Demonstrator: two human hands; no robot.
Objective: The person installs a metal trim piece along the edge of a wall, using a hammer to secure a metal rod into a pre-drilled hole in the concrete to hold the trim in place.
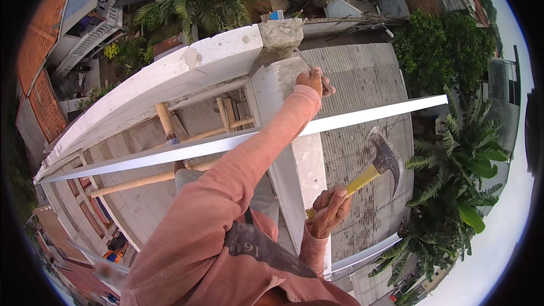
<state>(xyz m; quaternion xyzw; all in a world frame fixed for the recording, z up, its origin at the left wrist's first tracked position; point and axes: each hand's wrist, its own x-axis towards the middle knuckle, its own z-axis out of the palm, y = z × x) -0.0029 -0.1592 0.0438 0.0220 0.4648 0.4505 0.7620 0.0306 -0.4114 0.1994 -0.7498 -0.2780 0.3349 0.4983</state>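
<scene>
My left arm reaches forward over the wall, and my left hand (315,82) is closed around a thin metal rod (300,55), probably a chisel. The rod's far end points toward the rough grey concrete (281,32) at the wall's corner; whether it touches is unclear. Nearer to me, my right hand (330,211) grips the yellow handle of a claw hammer (387,158). The hammer's worn metal head is raised to the right, apart from the rod. Below my left forearm, a long straight silver-white bar (368,117) crosses the wall top.
A white block wall (221,51) curves away left from the corner. Bamboo poles (133,183) stand inside it, where my leg shows far below. Right of the wall lies a corrugated grey roof (362,73), with banana plants (453,192) beyond its edge.
</scene>
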